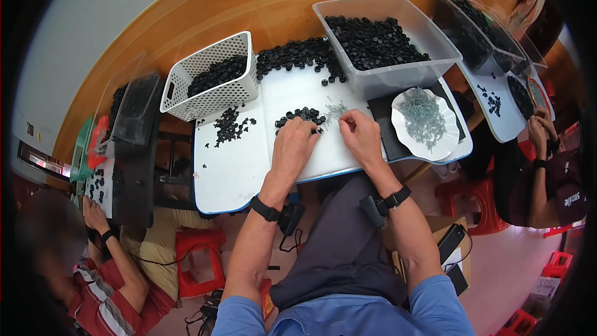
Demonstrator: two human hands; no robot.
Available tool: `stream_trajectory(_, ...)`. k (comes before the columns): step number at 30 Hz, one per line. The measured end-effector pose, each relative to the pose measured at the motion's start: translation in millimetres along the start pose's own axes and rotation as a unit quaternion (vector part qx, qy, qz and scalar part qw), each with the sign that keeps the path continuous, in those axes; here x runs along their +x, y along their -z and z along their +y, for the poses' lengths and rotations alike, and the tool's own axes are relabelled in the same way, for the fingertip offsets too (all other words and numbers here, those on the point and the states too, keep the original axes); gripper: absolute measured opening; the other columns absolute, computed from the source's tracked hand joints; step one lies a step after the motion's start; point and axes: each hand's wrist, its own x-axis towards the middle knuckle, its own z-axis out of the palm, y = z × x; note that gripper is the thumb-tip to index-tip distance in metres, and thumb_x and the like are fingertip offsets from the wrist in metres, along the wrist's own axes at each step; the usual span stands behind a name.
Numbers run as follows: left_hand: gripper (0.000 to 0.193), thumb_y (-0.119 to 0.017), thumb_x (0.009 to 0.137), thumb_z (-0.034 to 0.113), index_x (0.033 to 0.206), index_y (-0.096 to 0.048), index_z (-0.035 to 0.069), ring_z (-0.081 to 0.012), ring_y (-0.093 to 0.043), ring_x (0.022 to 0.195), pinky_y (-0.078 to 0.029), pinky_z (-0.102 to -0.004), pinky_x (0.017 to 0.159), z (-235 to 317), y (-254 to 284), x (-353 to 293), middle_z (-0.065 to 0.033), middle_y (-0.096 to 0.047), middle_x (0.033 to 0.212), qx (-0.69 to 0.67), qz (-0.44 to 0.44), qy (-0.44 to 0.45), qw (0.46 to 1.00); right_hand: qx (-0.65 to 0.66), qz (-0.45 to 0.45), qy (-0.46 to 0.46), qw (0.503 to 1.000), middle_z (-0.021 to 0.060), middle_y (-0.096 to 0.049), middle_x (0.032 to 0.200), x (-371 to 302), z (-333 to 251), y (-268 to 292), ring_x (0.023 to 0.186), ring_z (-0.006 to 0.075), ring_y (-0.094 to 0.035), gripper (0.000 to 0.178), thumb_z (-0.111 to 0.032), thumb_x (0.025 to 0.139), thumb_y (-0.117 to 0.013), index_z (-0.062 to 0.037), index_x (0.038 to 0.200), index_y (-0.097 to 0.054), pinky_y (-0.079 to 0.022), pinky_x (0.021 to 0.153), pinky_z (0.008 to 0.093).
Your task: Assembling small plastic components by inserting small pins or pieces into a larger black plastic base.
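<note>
My left hand (295, 147) rests over the white table (233, 186), fingers curled in a pinch beside a small heap of black round pieces (301, 114). A bit of black shows at its fingertips, too small to make out. To its right, my right hand (362, 139) has thumb and fingers pressed together; what they hold, if anything, is hidden. A little heap of thin, pale translucent pieces (336, 110) lies just beyond and between the hands. Left of the hands, small black parts (230, 126) are scattered on the table.
A white perforated basket (249, 78) and a clear bin (404, 78) hold black pieces; more black pieces (292, 55) lie between them. At right, a scalloped white plate (449, 139) of pale pieces sits on a black mat (385, 118). Co-workers sit at both sides near red stools (198, 274).
</note>
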Motion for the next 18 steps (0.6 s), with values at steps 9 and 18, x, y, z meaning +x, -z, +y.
stream_trajectory(9,0.024,-0.079,0.084,0.007,0.105,-0.072,-0.001,-0.0359,-0.062,0.092,-0.05,-0.0457,0.083,9,-5,-10,-0.016,-0.063,0.093,-0.057,0.007,0.085,0.995,0.023,-0.038,0.016,0.999,0.0141,-0.071,0.083,-1,-1,3,0.07,0.0266,-0.069,0.008,-0.007,0.088,-0.069,-0.0026,0.094,-0.07,-0.055,0.066,0.0372)
stream_trajectory(18,0.02,-0.077,0.086,0.006,0.104,-0.071,0.0,-0.0338,-0.068,0.082,-0.055,-0.0431,0.076,28,-18,-19,-0.0148,-0.071,0.089,-0.109,0.083,0.085,0.987,0.054,-0.11,0.054,0.991,0.0122,-0.07,0.08,-5,-12,12,0.066,0.0238,-0.068,0.007,-0.007,0.086,-0.071,-0.0033,0.092,-0.07,-0.053,0.061,0.0345)
